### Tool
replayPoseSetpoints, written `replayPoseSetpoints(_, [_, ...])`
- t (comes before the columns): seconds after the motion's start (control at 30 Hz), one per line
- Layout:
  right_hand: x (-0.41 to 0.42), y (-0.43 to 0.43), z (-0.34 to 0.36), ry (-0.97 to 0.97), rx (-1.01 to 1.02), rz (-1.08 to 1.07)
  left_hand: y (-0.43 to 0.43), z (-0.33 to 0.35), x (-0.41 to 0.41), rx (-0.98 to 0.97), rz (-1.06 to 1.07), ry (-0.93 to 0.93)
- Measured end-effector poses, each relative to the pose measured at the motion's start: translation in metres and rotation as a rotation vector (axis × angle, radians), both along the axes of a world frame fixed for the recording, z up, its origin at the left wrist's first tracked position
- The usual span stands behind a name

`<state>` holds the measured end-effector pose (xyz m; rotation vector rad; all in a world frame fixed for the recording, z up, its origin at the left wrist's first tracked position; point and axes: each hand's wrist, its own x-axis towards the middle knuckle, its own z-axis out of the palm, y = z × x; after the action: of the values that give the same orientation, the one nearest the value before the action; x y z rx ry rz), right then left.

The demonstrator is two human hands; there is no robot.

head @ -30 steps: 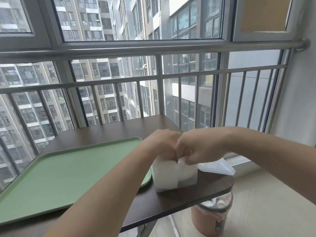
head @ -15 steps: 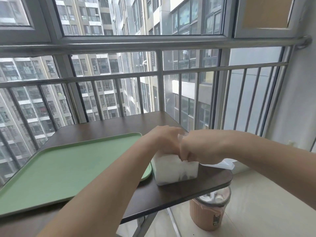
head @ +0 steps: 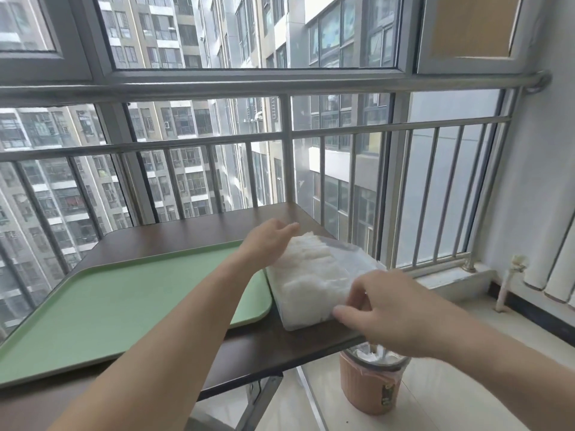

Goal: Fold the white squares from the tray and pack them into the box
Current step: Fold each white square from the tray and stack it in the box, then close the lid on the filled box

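**A:** What are we risking here?

**B:** We are crowding the bench [head: 264, 349] edge. The box [head: 298, 318] is standing at the right end, just beside the green tray [head: 124, 293], and its near right corner is sitting close to the drop. If we are pushing too hard on one side, we are likely tipping or sliding it off.

**A:** And the hands?

**B:** Our left hand [head: 267, 244] is lying flat, fingers straight, on the far top of the white squares [head: 305, 269]. Our right hand [head: 392, 309] is gripping the box's near right corner, thumb against the wall and fingers bent over the rim.

**A:** The stack is looking tall.

**B:** Yes, the squares are bulging above the rim. A clear lid [head: 345, 253] is lying tilted across the right part of the top. Closing it over that heap is probably going to be a squeeze: we are risking crumpling the folds, or squares springing out on the left side.

**A:** Where would they be going?

**B:** Onto the bench, or over the edge. A pink bin [head: 370, 387] is standing on the floor right under that corner, so a dropped square may be landing in it.

**A:** Anything blocking us?

**B:** The tray is hemming the box in on the left, and the railing [head: 286, 138] is standing behind the bench. Our own right forearm is covering the bench corner, so we are judging that edge half blind.
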<state>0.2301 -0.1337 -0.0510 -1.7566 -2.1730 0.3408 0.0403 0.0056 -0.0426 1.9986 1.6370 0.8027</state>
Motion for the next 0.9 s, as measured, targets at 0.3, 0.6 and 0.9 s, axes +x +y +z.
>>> replayPoseSetpoints(0.3, [-0.031, -0.003, -0.013, 0.195, 0.153, -0.170, -0.011, 0.019, -0.021, 0.020, 0.069, -0.165])
replayPoseSetpoints(0.6, [-0.066, 0.008, 0.002, 0.309, 0.231, -0.106, -0.044, 0.026, -0.086, 0.129, 0.232, -0.374])
replayPoseSetpoints(0.9, [-0.141, 0.065, 0.016, 0.353, 0.231, 0.112, -0.100, 0.006, -0.189, 0.193, 0.460, -0.343])
